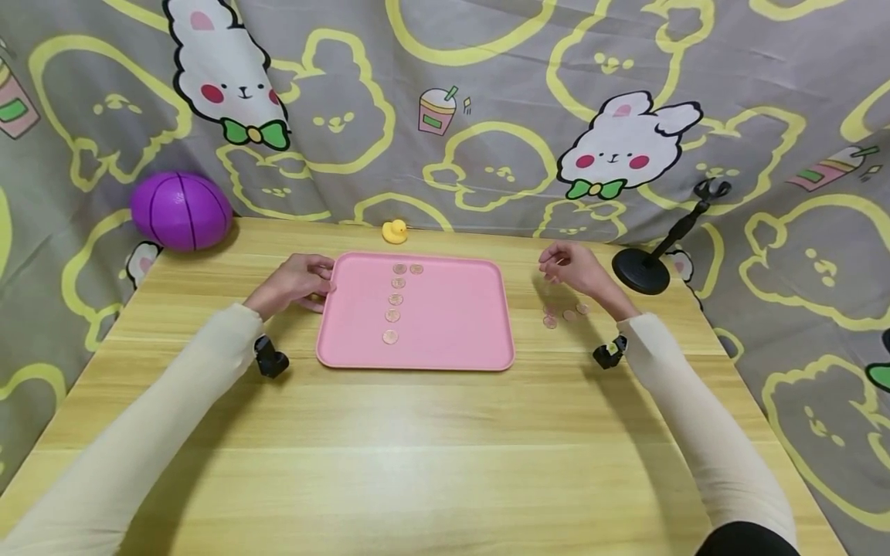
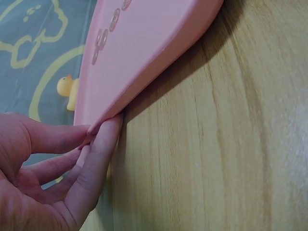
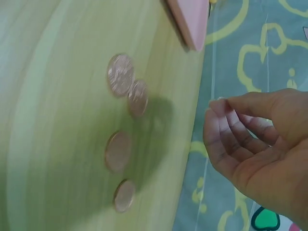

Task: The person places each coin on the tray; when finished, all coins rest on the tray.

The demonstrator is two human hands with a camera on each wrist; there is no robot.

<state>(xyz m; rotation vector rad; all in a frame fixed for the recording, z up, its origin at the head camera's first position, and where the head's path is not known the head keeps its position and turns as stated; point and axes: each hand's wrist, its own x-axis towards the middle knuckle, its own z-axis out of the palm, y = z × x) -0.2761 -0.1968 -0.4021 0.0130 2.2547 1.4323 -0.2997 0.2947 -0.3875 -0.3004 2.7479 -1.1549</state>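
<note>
Against the tray's (image 1: 445,340) left rim, the left hand's (image 1: 295,279) fingertips (image 2: 108,132) press and pinch the smooth pink plastic edge, thumb on top. On that tray, six coins (image 1: 395,300) lie flat, five in a column with one beside the top. Right of the tray, the right hand (image 1: 573,266) hovers above the table (image 1: 417,448) with fingers (image 3: 226,130) loosely curled and grasping nothing. Below it four round copper coins (image 3: 122,127) lie on pale wood grain, two touching. Bare wood stretches toward the near edge. Along the far edge sit a purple ball (image 1: 181,210), a yellow duck (image 1: 394,231) and a black stand (image 1: 643,266).
</note>
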